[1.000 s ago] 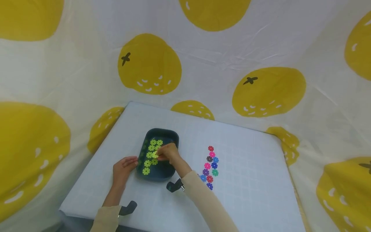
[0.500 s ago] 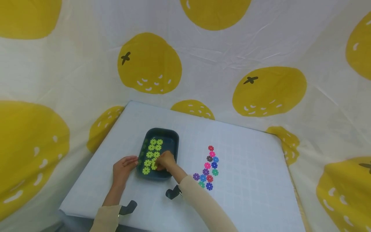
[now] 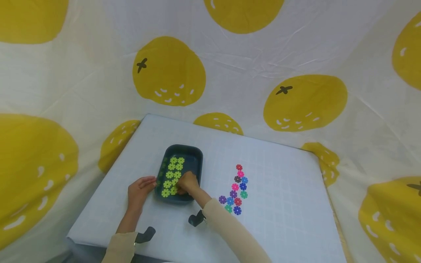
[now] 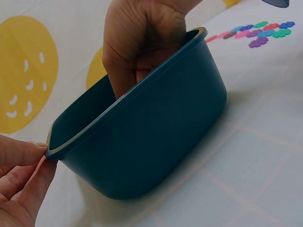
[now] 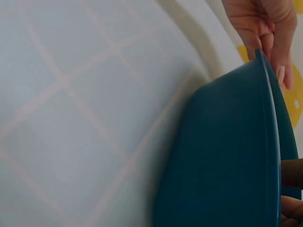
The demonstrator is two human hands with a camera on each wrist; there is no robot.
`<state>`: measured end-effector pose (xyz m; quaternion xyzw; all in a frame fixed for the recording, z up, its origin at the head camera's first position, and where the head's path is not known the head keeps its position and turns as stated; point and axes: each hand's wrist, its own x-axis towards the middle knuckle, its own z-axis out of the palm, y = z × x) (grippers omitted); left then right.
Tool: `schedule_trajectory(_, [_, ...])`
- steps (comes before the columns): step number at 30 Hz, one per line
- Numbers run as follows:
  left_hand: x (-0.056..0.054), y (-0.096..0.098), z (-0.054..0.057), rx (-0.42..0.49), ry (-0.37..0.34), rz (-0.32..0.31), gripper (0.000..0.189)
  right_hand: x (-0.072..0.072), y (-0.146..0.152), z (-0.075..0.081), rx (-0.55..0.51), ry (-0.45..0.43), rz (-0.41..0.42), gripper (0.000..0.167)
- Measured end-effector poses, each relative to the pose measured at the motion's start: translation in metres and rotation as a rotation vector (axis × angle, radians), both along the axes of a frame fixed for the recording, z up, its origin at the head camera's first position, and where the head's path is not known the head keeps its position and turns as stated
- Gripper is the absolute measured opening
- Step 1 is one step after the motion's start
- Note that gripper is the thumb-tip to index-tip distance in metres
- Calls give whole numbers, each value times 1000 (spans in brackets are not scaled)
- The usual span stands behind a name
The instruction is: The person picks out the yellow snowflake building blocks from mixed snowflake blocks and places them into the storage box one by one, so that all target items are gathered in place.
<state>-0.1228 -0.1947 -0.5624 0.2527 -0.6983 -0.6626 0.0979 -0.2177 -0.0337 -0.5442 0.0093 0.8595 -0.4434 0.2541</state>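
A deep teal plastic tub (image 3: 191,157) stands on the table, with yellow-green flower-shaped discs (image 3: 169,175) laid in two columns along its left side. My left hand (image 3: 139,191) pinches the tub's rim at its left, thumb and fingers meeting there in the left wrist view. Reaching into the tub from the right, my right hand (image 3: 188,182) points its fingers down beside the nearest discs of the right column. The tub wall (image 4: 156,127) hides those fingertips in the left wrist view, so I cannot tell whether they hold a disc.
Right of the tub, flower discs in red, pink, blue, purple, green and dark tones (image 3: 233,194) lie in a crooked line on the white tablecloth (image 3: 279,190). A curtain (image 3: 230,58) printed with big yellow fruit hangs behind the table.
My right hand has come down from mid-tub, where it held a yellow-green disc, to the near end. Another disc now shows low in the right column. The left hand stays at the rim.
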Motion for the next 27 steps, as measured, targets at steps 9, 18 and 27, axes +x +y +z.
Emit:
schedule_trajectory(9, [0, -3, -2, -27, -17, 1, 32, 2, 1, 9, 94, 81, 60, 24])
schedule_trajectory(18, [-1, -3, 0, -45, -16, 1, 32, -6, 7, 16, 31, 59, 39, 19])
schedule_trajectory(27, [-2, -6, 1, -46, -17, -13, 32, -22, 25, 39, -184, -31, -42, 20])
